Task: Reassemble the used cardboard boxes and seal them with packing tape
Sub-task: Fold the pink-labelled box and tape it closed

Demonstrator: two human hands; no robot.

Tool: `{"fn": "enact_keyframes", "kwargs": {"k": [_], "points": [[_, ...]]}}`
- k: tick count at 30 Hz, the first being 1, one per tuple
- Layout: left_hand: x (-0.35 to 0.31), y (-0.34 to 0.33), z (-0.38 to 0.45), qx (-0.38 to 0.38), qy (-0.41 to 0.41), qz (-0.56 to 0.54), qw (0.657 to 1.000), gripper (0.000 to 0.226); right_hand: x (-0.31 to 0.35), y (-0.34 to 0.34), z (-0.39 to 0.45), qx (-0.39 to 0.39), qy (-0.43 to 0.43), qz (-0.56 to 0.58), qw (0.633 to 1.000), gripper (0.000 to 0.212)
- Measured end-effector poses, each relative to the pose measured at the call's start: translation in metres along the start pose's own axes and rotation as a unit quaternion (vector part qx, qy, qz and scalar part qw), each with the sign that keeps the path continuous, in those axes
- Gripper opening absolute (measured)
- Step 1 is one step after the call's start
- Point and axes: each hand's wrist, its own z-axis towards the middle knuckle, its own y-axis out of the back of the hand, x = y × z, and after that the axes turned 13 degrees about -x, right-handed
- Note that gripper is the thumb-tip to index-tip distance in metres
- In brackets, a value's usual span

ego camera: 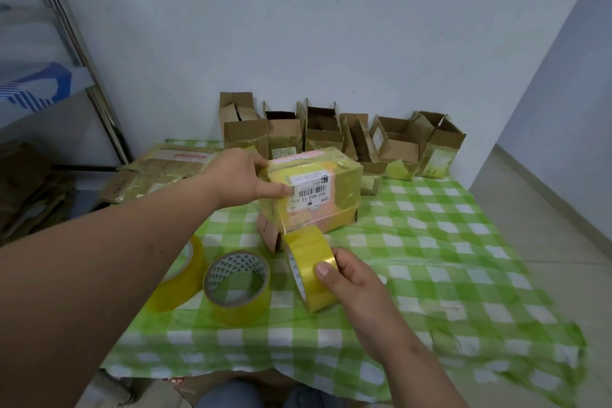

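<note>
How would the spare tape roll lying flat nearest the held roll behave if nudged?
The spare tape roll lies flat on its side face on the checked cloth, so it would probably slide, not roll. Its open core suggests it is light. Its glossy tape may feel slippery.

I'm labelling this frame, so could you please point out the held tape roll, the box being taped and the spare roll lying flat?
held tape roll point(309, 270), head view, outer yellow band.
box being taped point(331, 176), head view, top face.
spare roll point(243, 306), head view, near outer wall.

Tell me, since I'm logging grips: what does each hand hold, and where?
Right hand grips the tape roll across its outer band. Left hand holds the box at its left end.
</note>
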Motion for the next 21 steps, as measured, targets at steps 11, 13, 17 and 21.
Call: {"fn": "enact_keyframes", "kwargs": {"k": [11,13,17,21], "points": [[-0.002,-0.028,-0.035,-0.109,0.076,-0.193,0.972,0.062,0.004,0.008,0.003,-0.002,-0.015,-0.035,0.999,0.013],[-0.005,-0.031,-0.049,-0.118,0.118,-0.216,0.962,0.046,0.007,0.012,0.002,-0.002,-0.020,-0.045,0.999,0.013],[-0.009,-0.040,-0.077,-0.096,0.200,-0.296,0.929,0.042,0.012,0.016,0.002,0.001,-0.019,-0.070,0.997,0.024],[-0.015,-0.045,-0.094,-0.067,0.236,-0.332,0.911,0.044,0.016,0.021,0.002,0.010,-0.015,-0.086,0.996,0.027]]}}
